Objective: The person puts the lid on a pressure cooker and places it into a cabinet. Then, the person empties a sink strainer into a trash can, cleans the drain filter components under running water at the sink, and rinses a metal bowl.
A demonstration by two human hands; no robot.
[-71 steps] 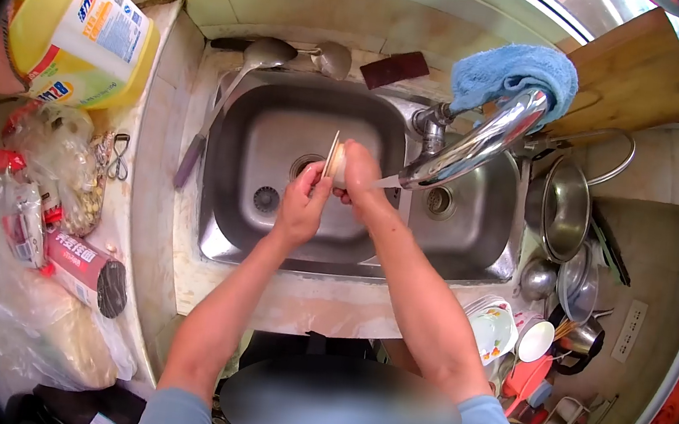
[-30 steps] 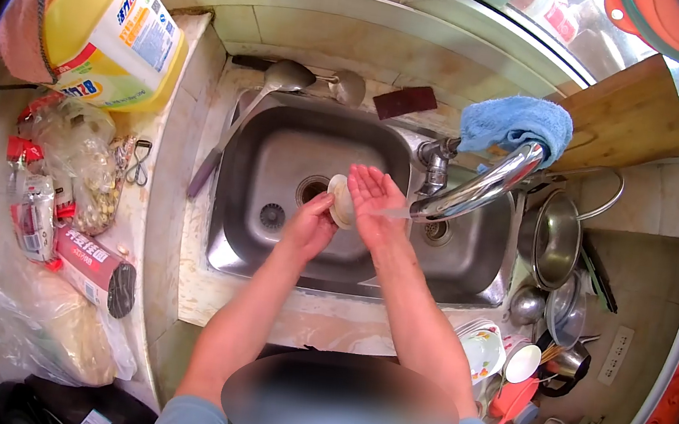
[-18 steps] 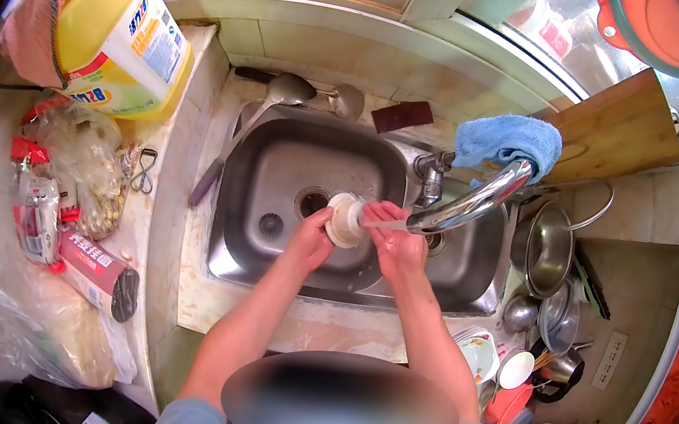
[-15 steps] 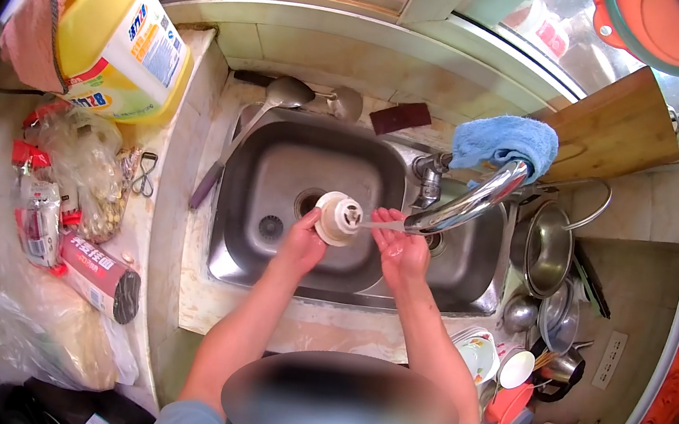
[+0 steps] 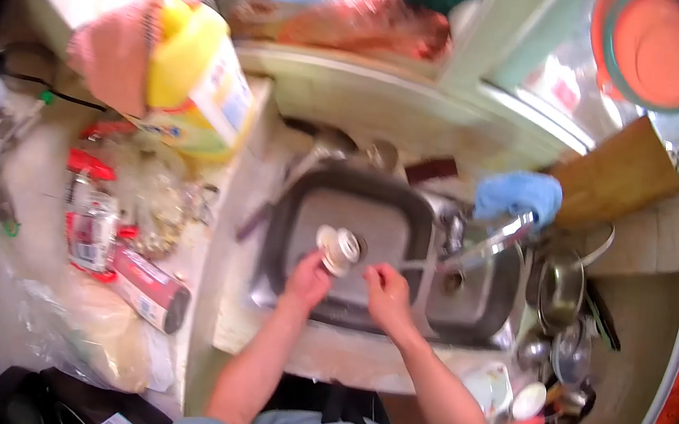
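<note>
My left hand [image 5: 310, 280] grips a white round plastic part [image 5: 338, 250] with a stepped rim, held above the left sink basin [image 5: 313, 217]. Detail at its centre is blurred; it looks like a blender's blade base, though I cannot be sure. Close by on the right, my right hand [image 5: 388, 296] has its fingers curled in, apart from the white part, and nothing shows in it. The chrome faucet [image 5: 501, 240], with a blue cloth [image 5: 519, 196] draped over it, reaches toward this hand, and a thin stream of water leaves its spout.
A ladle [image 5: 332, 145] lies on the sink's left rim. On the left counter are a yellow pump bottle [image 5: 192, 101], a dark red package [image 5: 148, 286] and plastic bags. A cutting board [image 5: 615, 178] leans at the right, above stacked metal pots [image 5: 559, 290] and bowls.
The view has shifted, so the sink sits further right and lower. My right hand has gone from an open palm under the water to curled fingers. My left hand still holds the white part, now tilted differently.
</note>
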